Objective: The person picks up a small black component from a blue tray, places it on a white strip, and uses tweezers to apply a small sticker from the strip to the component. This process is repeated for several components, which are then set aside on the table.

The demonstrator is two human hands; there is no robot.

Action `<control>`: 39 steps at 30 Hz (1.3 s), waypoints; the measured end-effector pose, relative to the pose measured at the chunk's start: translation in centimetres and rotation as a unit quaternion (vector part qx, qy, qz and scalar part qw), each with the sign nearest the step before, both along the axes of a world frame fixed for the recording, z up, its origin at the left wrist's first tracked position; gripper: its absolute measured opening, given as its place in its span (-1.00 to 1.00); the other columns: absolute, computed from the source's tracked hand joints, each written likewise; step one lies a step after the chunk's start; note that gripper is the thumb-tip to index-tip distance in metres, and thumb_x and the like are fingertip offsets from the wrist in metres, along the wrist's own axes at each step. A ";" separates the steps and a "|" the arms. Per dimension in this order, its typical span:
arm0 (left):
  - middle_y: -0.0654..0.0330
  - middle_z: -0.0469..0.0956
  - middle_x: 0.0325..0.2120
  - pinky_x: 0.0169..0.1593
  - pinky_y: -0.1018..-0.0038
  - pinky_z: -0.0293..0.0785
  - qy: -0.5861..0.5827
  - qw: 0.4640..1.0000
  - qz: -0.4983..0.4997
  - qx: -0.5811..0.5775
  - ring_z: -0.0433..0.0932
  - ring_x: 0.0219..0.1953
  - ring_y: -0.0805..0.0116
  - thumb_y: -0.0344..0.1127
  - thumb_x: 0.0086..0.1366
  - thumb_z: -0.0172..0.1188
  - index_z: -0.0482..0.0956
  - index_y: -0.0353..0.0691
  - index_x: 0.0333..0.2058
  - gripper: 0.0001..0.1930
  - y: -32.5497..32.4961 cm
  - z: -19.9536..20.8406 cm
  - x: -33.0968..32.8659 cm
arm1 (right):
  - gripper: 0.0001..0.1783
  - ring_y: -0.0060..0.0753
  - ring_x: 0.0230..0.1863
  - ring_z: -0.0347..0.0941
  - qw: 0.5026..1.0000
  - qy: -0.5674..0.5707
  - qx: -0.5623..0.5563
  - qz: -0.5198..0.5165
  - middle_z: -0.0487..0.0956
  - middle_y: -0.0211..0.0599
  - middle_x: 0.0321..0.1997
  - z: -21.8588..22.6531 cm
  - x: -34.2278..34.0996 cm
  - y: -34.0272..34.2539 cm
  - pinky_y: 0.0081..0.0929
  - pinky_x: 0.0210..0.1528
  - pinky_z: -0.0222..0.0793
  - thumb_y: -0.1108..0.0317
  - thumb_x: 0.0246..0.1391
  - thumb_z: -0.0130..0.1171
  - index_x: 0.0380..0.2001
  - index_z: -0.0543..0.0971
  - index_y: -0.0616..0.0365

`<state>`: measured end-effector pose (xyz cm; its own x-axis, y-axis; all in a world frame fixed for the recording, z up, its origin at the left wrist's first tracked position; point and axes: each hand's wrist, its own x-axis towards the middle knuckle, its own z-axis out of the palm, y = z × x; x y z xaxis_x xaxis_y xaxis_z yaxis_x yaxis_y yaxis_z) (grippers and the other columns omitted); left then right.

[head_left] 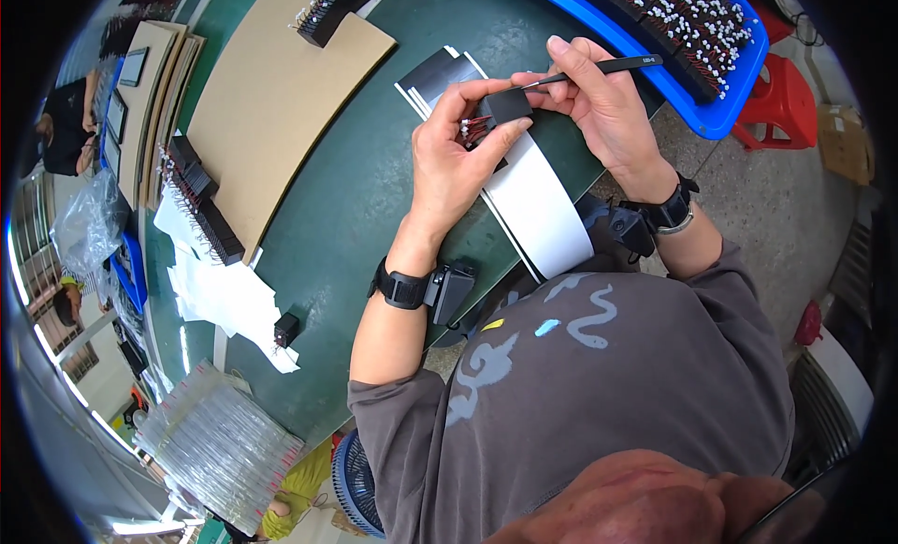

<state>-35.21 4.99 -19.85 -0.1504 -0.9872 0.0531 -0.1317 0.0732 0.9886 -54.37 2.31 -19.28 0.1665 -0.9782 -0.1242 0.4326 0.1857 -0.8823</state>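
Toward one o'clock from the middle of the view, gripping a small black block (506, 105) in the left hand (444, 160), with fingers curled over the far side and thumb pressed along the near edge. Between that thumb and fingers, red wires (475, 129) with white plugs. At three o'clock from the block, pinching black tweezers (631, 64) between thumb and fingertips of the right hand (608, 109), mostly closed, with the tips at the block's upper right edge; too small to tell whether touching. Toward five o'clock, long white strips (547, 207), reaching the near edge of the green table (374, 207). At ten o'clock, just beside the left fingers, a dark sheet (440, 74). Farther out at two o'clock, a blue tray (718, 123) packed with wired black blocks; past it at three, a red stool (790, 100). At nine, a brown board (290, 95); toward eight, white paper (220, 296). At seven-thirty, one loose block (286, 330), well apart.
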 end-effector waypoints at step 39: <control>0.34 0.64 -0.16 -0.24 0.69 0.43 0.067 0.998 -0.015 0.004 0.48 -0.30 0.66 -0.48 0.18 0.41 0.60 -0.26 -0.04 -0.65 -0.4 -0.3 0.6 | -0.72 -0.15 -0.11 0.57 0.713 0.526 -0.459 -0.062 0.62 -0.19 -0.14 2.1 -3.8 0.0 -0.32 -0.08 0.47 0.57 -0.09 0.42 -0.31 0.53 0.20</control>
